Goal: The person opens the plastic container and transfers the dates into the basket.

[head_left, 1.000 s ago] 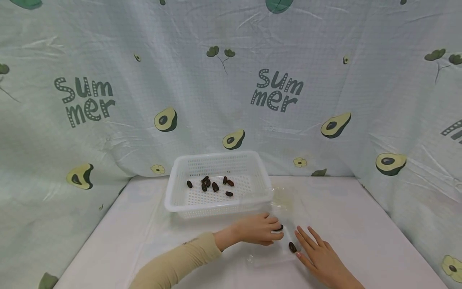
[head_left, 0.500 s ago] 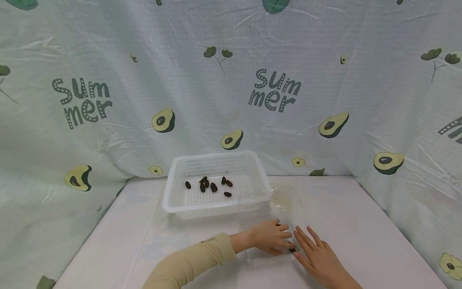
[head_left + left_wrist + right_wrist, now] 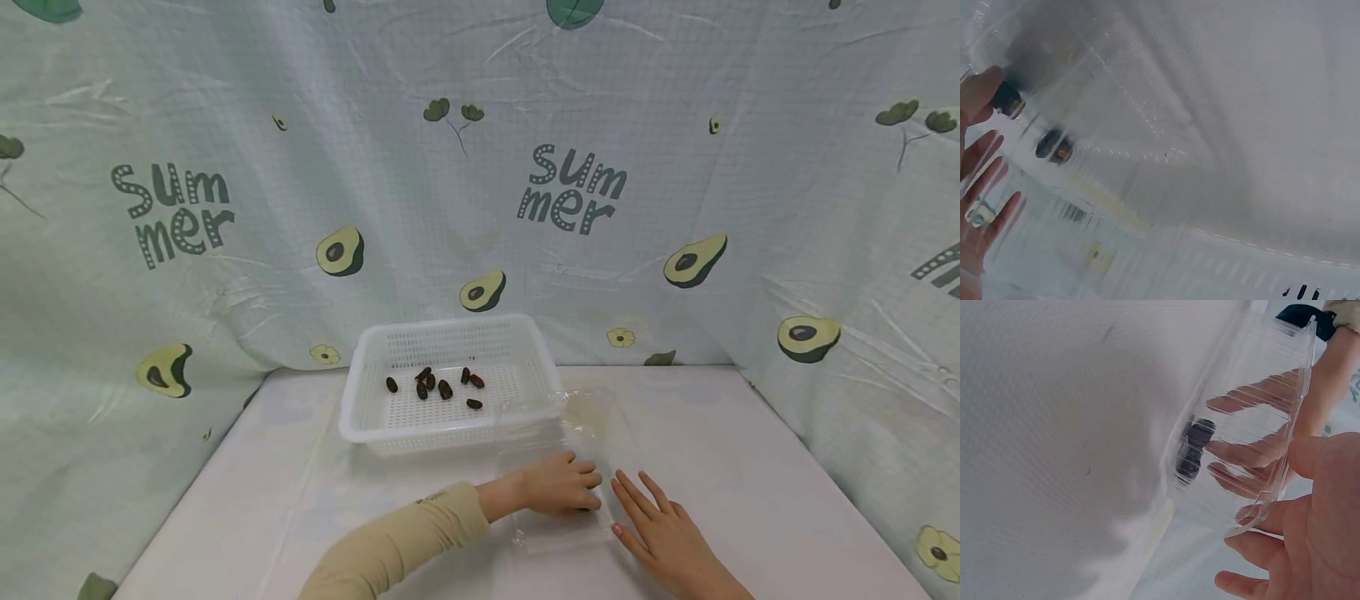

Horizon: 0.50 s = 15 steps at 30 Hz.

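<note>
A clear plastic container (image 3: 555, 533) with its transparent lid (image 3: 588, 417) folded back lies on the table in front of the basket. Reaching into it, my left hand (image 3: 558, 485) pinches a dark date (image 3: 1007, 100) low in the container. Another date (image 3: 1054, 147) lies close by in the left wrist view. My right hand (image 3: 663, 529) has its fingers straight and spread against the container's right side. Through the clear wall (image 3: 1272, 425), the right wrist view shows the left fingers (image 3: 1247, 450) beside the dark dates (image 3: 1190, 461).
Behind the container stands a white perforated basket (image 3: 352, 417) with several dates (image 3: 445, 389) inside; the lid overlaps its right front corner. A white-covered table (image 3: 300, 500) extends around them. A curtain (image 3: 412, 183) printed with avocados hangs along the back and sides.
My left hand moved from the upper part of the container towards the date nearer the right hand, then drew slightly left, covering it. The right hand kept its place at the container's side.
</note>
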Available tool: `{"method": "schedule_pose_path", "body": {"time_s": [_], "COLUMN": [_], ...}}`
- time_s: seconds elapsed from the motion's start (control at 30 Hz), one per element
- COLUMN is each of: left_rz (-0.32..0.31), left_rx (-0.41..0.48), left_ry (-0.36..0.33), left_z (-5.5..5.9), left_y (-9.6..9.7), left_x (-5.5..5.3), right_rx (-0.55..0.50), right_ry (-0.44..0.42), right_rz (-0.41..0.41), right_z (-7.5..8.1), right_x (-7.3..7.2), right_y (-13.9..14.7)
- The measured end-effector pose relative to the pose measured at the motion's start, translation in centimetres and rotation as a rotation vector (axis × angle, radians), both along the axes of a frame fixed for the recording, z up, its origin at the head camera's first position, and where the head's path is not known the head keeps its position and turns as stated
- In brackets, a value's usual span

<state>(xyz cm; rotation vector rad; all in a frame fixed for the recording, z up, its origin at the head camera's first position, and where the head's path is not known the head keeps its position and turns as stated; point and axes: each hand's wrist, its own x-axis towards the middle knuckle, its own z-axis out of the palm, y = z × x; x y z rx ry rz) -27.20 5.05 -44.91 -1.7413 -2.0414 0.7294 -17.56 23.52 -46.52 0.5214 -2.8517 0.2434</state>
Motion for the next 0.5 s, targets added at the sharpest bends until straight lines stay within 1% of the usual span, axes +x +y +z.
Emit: {"method": "schedule_pose_path", "body": {"time_s": [0.1,0.27,0.5], "left_rz": [-0.002,0.01,0.014], "left_rx": [0.001,0.017,0.017], "left_ry": [0.01,0.052,0.078], "left_z": [-0.06,-0.26,-0.66], "left_y": [-0.03,0.0,0.06], "left_x": [-0.07,-0.25,-0.43], "right_rx": [0.006,0.002,0.0], "right_ry": [0.008,0.016,-0.006], "right_rz": [0.004,0.007,0.004], "right_z": [-0.04,-0.08,-0.01], "right_x": [-0.01,-0.04,-0.04], "right_y": [0.03,0.05,-0.01]}}
